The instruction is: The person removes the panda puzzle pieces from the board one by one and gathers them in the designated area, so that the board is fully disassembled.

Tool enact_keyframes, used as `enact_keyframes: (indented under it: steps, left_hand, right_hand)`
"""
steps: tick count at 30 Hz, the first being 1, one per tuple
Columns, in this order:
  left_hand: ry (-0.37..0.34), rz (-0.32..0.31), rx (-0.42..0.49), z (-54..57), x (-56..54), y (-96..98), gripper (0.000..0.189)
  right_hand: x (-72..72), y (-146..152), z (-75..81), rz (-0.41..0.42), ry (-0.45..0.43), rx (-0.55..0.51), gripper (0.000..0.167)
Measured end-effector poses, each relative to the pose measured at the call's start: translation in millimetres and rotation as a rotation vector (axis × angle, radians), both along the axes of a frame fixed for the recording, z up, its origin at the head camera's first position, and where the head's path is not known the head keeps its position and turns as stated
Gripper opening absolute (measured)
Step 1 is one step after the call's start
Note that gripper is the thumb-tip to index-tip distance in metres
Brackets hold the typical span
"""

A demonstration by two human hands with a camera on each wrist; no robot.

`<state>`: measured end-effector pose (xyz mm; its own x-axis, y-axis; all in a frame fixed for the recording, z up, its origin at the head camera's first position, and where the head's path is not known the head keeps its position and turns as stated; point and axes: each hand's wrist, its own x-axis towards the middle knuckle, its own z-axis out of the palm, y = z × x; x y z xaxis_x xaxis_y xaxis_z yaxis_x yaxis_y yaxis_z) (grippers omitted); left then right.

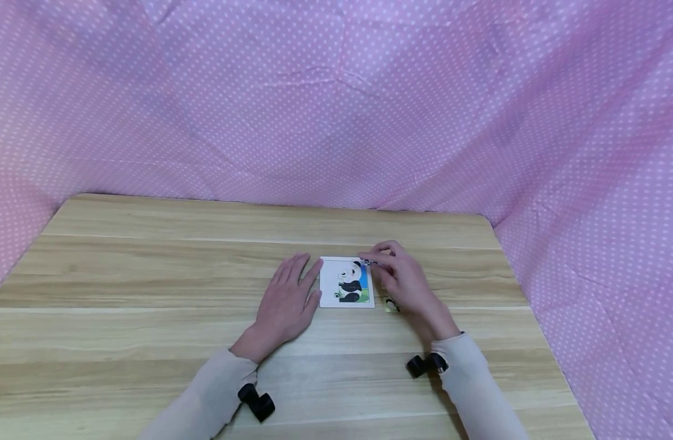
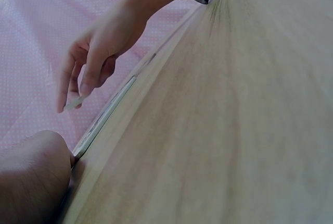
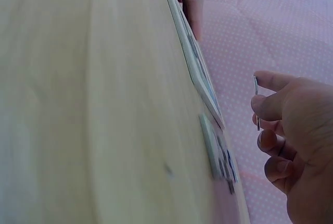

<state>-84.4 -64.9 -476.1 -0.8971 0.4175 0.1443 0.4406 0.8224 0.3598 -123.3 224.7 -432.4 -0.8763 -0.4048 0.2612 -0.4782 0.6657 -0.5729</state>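
Nearest, the left sleeve (image 1: 204,391) and the right sleeve (image 1: 476,382) are seen at the lower edge, both forearms being angled inward and a small black device (image 1: 256,403) being worn at each wrist. Beyond them, the left hand (image 1: 286,302) is laid low on the table (image 1: 149,330), palm down, its fingers extended and slightly spread, the thumb set apart from them; nothing is grasped by it, and the left edge of the board (image 1: 328,284) is touched by its thumb and forefinger. The right hand (image 1: 403,278) is raised over the board's far right corner, bent inward at the wrist. By its thumb and foremost fingers a thin piece (image 3: 256,104) is pinched, clear of the board, while the remaining fingers are loosely curled. Between the hands the board is laid flat, a panda picture (image 1: 352,284) being shown on its right part and a white strip left bare along its left. Just beside its right edge, another piece (image 1: 391,305) is partly covered by the right hand; whether more are hidden there cannot be told. Farther off, the table is bordered by a pink dotted cloth (image 1: 336,122).
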Motion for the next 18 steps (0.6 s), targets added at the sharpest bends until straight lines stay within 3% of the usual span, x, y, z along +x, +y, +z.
enact_keyframes:
  steps: [18]
  left_hand:
    - [0.017, -0.001, 0.029, 1.3, 0.9, 1.3, 0.064]
  right_hand:
    - [0.3, 31, -0.6, -0.06, -0.001, 0.013, 0.046]
